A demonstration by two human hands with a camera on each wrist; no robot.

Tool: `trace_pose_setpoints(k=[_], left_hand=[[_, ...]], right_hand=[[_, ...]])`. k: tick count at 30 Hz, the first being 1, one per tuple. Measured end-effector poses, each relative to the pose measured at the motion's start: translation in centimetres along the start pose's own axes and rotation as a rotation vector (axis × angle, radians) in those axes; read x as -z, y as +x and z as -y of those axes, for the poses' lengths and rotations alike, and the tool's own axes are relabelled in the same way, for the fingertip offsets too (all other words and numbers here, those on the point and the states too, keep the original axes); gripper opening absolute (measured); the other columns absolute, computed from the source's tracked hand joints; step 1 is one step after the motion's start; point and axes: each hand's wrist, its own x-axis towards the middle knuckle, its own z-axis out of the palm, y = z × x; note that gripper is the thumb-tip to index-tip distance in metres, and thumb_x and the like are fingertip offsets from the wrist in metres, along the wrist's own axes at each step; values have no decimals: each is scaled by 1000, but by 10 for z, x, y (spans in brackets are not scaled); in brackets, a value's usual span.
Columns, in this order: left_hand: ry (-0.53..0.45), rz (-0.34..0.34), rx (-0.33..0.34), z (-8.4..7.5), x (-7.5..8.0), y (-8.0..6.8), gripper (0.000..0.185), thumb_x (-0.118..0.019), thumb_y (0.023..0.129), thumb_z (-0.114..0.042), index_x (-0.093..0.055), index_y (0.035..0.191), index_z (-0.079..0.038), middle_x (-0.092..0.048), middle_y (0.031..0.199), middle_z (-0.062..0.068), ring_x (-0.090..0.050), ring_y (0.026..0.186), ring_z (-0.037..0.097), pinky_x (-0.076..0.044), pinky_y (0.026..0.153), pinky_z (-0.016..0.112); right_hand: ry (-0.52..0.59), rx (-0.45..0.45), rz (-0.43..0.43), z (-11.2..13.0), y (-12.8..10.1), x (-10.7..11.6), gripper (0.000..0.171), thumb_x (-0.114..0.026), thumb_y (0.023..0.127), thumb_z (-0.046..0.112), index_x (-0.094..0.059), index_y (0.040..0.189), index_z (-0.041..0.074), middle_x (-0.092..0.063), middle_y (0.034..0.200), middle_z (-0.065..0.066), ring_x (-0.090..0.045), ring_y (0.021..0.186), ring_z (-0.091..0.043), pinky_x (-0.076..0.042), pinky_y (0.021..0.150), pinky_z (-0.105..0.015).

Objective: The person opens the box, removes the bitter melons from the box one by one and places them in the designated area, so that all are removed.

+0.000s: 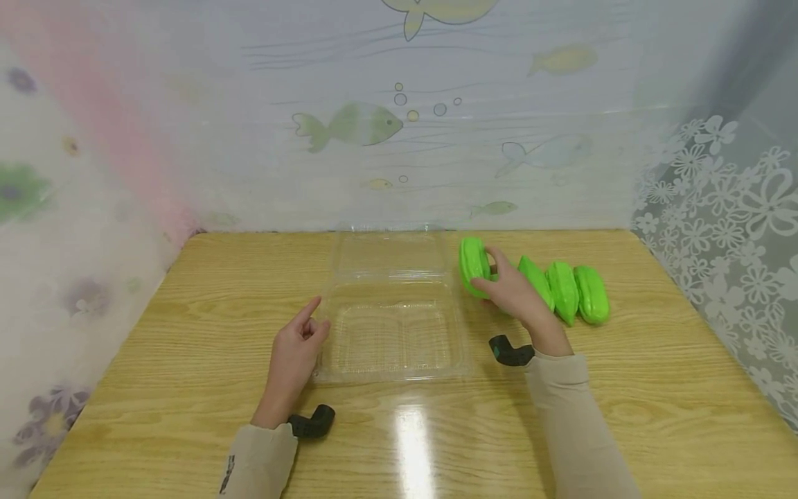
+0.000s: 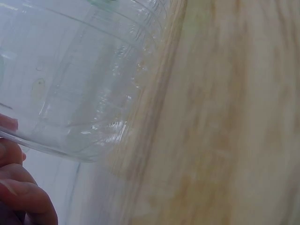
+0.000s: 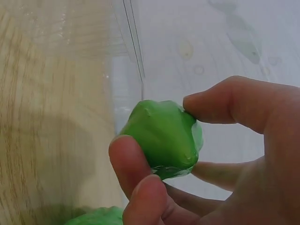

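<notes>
Your right hand (image 1: 517,294) held the green gourd (image 1: 474,267) in a pinch, thumb on one side and fingers curled over the other; the right wrist view confirmed the grip closed round the piece, with the gourd (image 3: 164,138) seated between thumb and fingertips. The gourd stood roughly upright in the grip, its long axis running away from you, and it was raised at the right-hand edge of the clear clamshell tray (image 1: 393,346). The tray lay to the left of the held piece, just beside it, with its lid (image 1: 386,253) folded back toward the wall. Your right hand was plainly the nearer of the two to the gourd.

Your left hand (image 1: 296,360) rested at the tray's left edge, fingers relaxed and loosely extended, touching the rim and holding nothing; the left wrist view showed fingertips against the clear plastic wall (image 2: 70,93).

Three further green gourds (image 1: 564,291) lay in a row on the bench (image 1: 187,312) to the right of your right hand, close together, their long axes roughly parallel.

The bench was a glossy pale wood surface with a glare patch near you. Patterned curtains (image 1: 717,208) enclosed it on three sides.
</notes>
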Motion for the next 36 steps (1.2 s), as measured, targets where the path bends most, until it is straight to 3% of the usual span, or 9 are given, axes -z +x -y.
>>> trace_pose_setpoints(k=[8,14,23,31,36], left_hand=[[8,-9,1,-1,0,0,47,-55,89,-25,-42,134,-19,-48,66,5,-35,50,12,-37,56,26],[0,-3,-9,1,0,0,46,-54,89,-25,-43,133,-19,-47,65,6,-34,49,11,-37,56,26],[3,-9,-2,0,-1,0,46,-55,89,-26,-42,133,-21,-47,65,5,-34,49,11,-37,55,26],[-16,7,24,-3,0,-1,47,-55,89,-25,-42,134,-20,-46,65,4,-33,48,9,-36,53,25],[-15,8,12,-22,3,-8,47,-54,90,-21,-41,134,-11,-45,64,4,-32,48,7,-35,54,25]], right_hand=[[-69,-28,24,-1,-2,1,73,-51,88,29,-6,145,17,-35,129,-19,-60,80,-30,-47,71,-42],[-206,-30,51,-3,0,0,61,-45,89,29,-21,142,10,-45,122,-19,-61,73,-25,-45,66,-34],[-279,-56,63,1,-2,-1,57,-44,89,27,-27,140,6,-44,126,-20,-62,73,-22,-44,64,-32],[-391,-46,-4,-3,-1,-2,61,-46,88,29,-25,139,2,-58,93,-12,-59,66,-20,-41,65,-34],[-483,-11,-99,-4,0,-8,60,-48,87,28,-30,136,-2,-50,115,-22,-53,90,-32,-40,76,-46]])
